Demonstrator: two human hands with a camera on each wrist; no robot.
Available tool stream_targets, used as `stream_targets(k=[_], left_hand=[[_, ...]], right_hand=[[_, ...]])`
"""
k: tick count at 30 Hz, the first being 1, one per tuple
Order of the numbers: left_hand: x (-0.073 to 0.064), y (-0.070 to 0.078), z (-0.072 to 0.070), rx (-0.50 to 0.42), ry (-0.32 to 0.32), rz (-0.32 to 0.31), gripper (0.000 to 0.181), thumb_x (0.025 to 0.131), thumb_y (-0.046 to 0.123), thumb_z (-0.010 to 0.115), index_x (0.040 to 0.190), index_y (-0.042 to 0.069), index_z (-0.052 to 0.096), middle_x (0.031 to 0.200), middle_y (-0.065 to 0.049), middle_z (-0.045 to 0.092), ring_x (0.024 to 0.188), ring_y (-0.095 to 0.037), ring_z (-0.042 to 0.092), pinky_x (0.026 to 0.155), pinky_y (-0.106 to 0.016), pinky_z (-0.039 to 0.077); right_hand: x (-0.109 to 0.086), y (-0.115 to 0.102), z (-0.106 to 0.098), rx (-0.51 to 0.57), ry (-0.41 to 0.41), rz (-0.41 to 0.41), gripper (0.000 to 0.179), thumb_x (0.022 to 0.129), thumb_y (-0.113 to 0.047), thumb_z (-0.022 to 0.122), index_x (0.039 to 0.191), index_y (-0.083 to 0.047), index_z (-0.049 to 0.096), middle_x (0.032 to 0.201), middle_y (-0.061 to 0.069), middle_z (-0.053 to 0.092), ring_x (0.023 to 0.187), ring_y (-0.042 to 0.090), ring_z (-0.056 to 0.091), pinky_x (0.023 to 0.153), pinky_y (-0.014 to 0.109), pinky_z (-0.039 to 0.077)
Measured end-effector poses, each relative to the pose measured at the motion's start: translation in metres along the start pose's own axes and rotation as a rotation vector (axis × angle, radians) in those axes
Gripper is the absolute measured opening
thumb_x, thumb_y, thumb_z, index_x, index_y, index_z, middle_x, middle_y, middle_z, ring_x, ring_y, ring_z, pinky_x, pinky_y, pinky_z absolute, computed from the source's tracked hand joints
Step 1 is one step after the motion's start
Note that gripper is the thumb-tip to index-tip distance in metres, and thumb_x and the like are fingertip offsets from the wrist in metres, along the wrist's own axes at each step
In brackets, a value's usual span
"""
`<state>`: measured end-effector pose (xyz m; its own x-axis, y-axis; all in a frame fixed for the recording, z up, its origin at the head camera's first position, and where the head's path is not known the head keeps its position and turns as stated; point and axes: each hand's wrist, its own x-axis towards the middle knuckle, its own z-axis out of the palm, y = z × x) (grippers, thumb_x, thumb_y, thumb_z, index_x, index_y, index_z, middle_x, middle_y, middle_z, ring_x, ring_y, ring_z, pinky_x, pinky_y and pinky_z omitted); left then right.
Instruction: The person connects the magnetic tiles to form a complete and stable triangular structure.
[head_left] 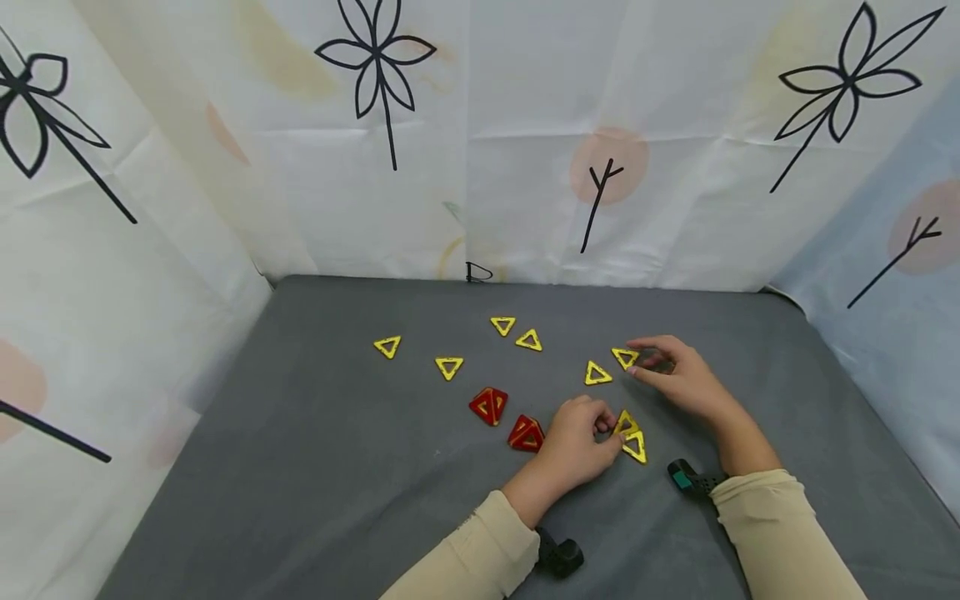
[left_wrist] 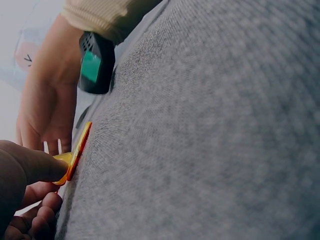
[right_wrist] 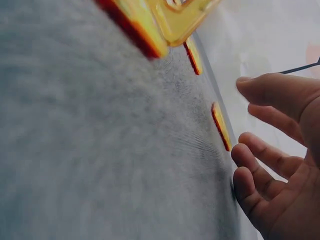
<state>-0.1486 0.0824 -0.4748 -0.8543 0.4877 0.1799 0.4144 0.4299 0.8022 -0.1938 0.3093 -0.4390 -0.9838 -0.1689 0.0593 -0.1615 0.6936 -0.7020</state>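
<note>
My left hand (head_left: 579, 440) pinches a yellow triangle tile (head_left: 626, 422) between thumb and fingers. That tile stands tilted up against a second yellow triangle tile (head_left: 635, 447), which lies on the grey cloth. In the left wrist view the thumb presses on the tilted tile (left_wrist: 62, 167). Farther back, my right hand (head_left: 682, 379) has its thumb and fingers spread around the edge of another yellow triangle tile (head_left: 625, 358); the right wrist view shows no tile between them. One more yellow triangle (head_left: 597, 373) lies just left of it.
Two red pyramids built from triangle tiles, one (head_left: 489, 406) farther left and one (head_left: 527, 434) beside the left hand, stand on the grey cloth (head_left: 337, 483). Several flat yellow triangles (head_left: 449, 367) lie behind them. A patterned white curtain (head_left: 525, 208) borders the table's back.
</note>
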Motion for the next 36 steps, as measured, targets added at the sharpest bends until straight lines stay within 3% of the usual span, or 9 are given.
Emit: stream_targets(k=[4, 13, 24, 36], left_hand=[[-0.001, 0.0, 0.003, -0.019, -0.006, -0.012, 0.005, 0.097, 0.014, 0.076, 0.096, 0.01, 0.074, 0.088, 0.0, 0.062, 0.074, 0.001, 0.045, 0.073, -0.014, 0.042], [0.0, 0.0, 0.001, -0.093, 0.024, -0.073, 0.004, 0.098, 0.011, 0.074, 0.097, 0.009, 0.071, 0.088, 0.001, 0.059, 0.074, 0.0, 0.047, 0.071, -0.014, 0.043], [0.004, -0.003, -0.002, -0.1, 0.096, -0.026, 0.004, 0.096, 0.008, 0.074, 0.097, 0.005, 0.072, 0.087, -0.003, 0.062, 0.072, 0.002, 0.047, 0.069, -0.014, 0.044], [0.005, -0.001, -0.003, -0.103, 0.089, -0.053, 0.004, 0.095, 0.008, 0.076, 0.095, 0.006, 0.073, 0.086, -0.003, 0.062, 0.071, 0.0, 0.047, 0.068, -0.014, 0.043]], right_hand=[[0.006, 0.007, 0.002, -0.025, -0.041, -0.026, 0.05, 0.102, -0.017, 0.073, 0.146, 0.001, 0.059, 0.143, 0.027, 0.055, 0.114, 0.038, 0.062, 0.082, 0.033, 0.051], [0.013, 0.007, 0.004, -0.062, -0.043, -0.01, 0.045, 0.099, -0.017, 0.077, 0.138, 0.003, 0.066, 0.127, 0.024, 0.061, 0.094, 0.02, 0.054, 0.079, 0.031, 0.045], [0.018, 0.003, 0.002, -0.123, -0.037, 0.004, 0.04, 0.092, -0.021, 0.084, 0.123, 0.002, 0.072, 0.106, 0.018, 0.064, 0.079, 0.018, 0.054, 0.067, 0.03, 0.045], [0.015, 0.004, 0.002, -0.108, 0.001, 0.018, 0.039, 0.091, -0.02, 0.085, 0.121, 0.002, 0.072, 0.112, 0.021, 0.069, 0.076, 0.016, 0.059, 0.062, 0.029, 0.048]])
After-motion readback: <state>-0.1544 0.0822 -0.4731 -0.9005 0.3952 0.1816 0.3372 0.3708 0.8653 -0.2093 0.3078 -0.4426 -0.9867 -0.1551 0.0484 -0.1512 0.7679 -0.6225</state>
